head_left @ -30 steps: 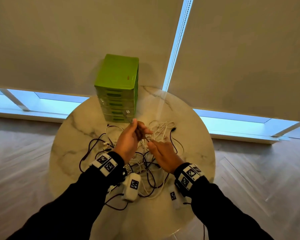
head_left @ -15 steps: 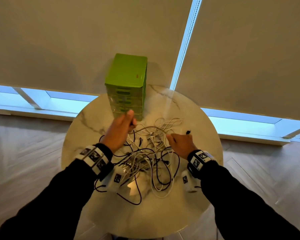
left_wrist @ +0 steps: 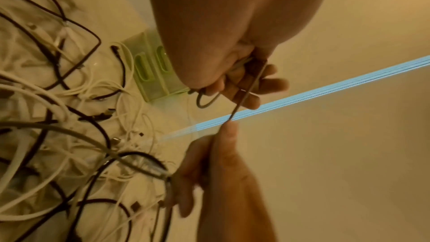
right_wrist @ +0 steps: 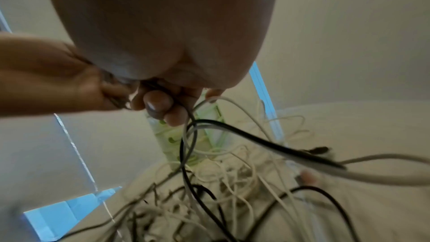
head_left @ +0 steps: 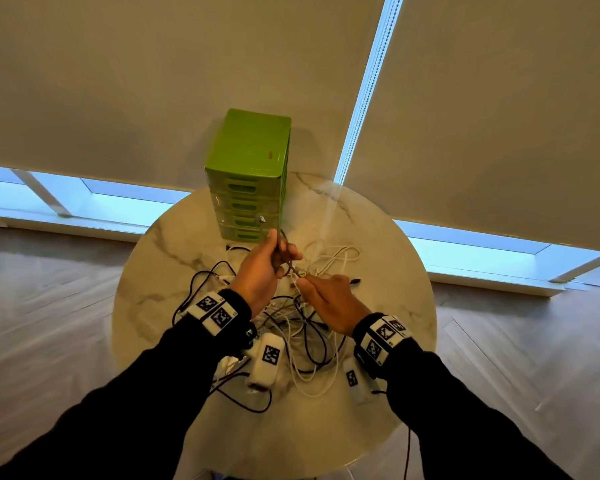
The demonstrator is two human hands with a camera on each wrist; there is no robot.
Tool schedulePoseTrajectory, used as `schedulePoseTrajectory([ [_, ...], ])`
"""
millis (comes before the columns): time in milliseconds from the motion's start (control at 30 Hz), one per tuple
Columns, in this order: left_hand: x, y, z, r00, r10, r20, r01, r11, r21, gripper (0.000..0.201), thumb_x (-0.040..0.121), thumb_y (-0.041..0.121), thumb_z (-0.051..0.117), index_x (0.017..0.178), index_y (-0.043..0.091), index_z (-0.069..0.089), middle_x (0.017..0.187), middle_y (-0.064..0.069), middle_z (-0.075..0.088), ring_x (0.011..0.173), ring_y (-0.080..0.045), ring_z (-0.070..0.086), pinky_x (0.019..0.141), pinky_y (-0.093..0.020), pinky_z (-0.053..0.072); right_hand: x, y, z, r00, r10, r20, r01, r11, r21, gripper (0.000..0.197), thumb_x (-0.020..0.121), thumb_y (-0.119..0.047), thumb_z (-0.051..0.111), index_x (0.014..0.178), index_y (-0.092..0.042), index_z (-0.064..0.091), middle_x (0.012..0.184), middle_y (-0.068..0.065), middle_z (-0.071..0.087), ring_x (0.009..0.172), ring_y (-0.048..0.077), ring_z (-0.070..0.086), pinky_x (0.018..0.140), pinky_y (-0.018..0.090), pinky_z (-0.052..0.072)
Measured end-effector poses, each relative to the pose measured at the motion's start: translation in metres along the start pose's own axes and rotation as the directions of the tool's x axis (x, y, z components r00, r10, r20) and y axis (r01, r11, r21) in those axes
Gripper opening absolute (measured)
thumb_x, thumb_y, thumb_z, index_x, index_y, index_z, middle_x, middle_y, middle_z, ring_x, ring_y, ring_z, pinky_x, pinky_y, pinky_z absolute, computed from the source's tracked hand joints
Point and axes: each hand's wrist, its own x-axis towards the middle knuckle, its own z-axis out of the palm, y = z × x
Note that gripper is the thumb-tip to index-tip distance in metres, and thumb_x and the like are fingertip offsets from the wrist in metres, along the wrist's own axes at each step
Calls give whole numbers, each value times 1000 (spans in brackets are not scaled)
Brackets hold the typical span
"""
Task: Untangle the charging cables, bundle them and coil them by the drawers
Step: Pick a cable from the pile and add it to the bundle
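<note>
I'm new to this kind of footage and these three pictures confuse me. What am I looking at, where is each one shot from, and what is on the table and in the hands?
There is no machine here: a person in dark sleeves works with bare hands, wearing tagged bands with small cameras at the wrists.

The wide picture comes from a camera on the head, looking down. It shows a round marble table, a green set of drawers at its far edge, and a tangle of black and white charging cables in front of it.

The other two pictures come from the wrist cameras, looking along each hand from below.

The left hand has its grip closed on a thin dark cable, folded into a small loop. The right hand pinches the same cable just below, so a short stretch runs between the two hands.
</note>
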Motion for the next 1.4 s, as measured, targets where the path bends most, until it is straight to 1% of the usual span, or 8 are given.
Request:
schedulePoseTrajectory([
  [233,8,67,-26,977,205,-66,-215,922,-322,43,110,41,30,73,23,42,53,9,31,50,-9,26,56,-25,26,-18,56,2,963,225,151,-191,959,-208,41,108,-45,16,86,-40,50,80,-7,62,79,3,51,103,45,21],
  [467,7,87,-49,930,356,-90,-353,934,49,39,111,39,26,79,20,40,55,12,34,51,-5,29,52,-20,27,-11,69,-9,946,312,92,-276,920,-278,39,107,-52,20,95,-38,55,76,-11,56,97,18,61,99,42,25],
  [633,-12,37,-18,970,236,56,-242,960,141,33,111,34,28,84,19,40,65,8,36,57,-7,36,62,-24,30,-3,43,-24,981,174,90,-163,979,-120,34,105,-44,43,74,-33,46,71,-11,57,77,17,57,76,30,38],
  [800,-29,14,32,956,108,274,-110,994,-8,30,111,24,30,84,17,41,67,5,45,61,-9,44,62,-24,31,-52,63,-29,962,242,123,-214,956,-201,15,95,-35,55,104,-23,60,106,-4,65,101,18,60,97,44,45],
  [933,-37,-12,75,916,29,399,-32,999,-1,30,110,23,32,85,16,46,71,2,50,70,-13,48,65,-23,36,-91,36,-39,979,155,133,-176,971,165,46,82,-27,61,127,-18,59,125,-3,60,114,7,55,92,6,40],
  [1000,-37,-28,94,901,-4,433,-25,998,60,31,110,25,33,85,16,47,71,3,55,72,-13,48,66,-23,37,-107,20,-40,977,168,133,-204,922,330,47,87,-18,66,132,-16,55,128,-1,61,118,7,57,96,10,44],
  [1167,-40,-58,115,867,-16,498,-173,927,331,33,110,35,36,86,22,54,75,10,63,70,-8,51,68,-27,37,-146,-3,-46,953,290,-87,-207,833,513,21,107,-23,44,98,-10,57,86,8,64,83,18,64,82,31,53],
  [1400,-40,-59,118,869,38,493,-296,840,455,40,111,39,28,89,21,56,86,2,66,70,-11,46,68,-27,38,-203,24,-90,787,436,-437,-423,896,133,38,108,-39,32,86,-17,53,74,0,61,68,21,58,68,33,47],
])
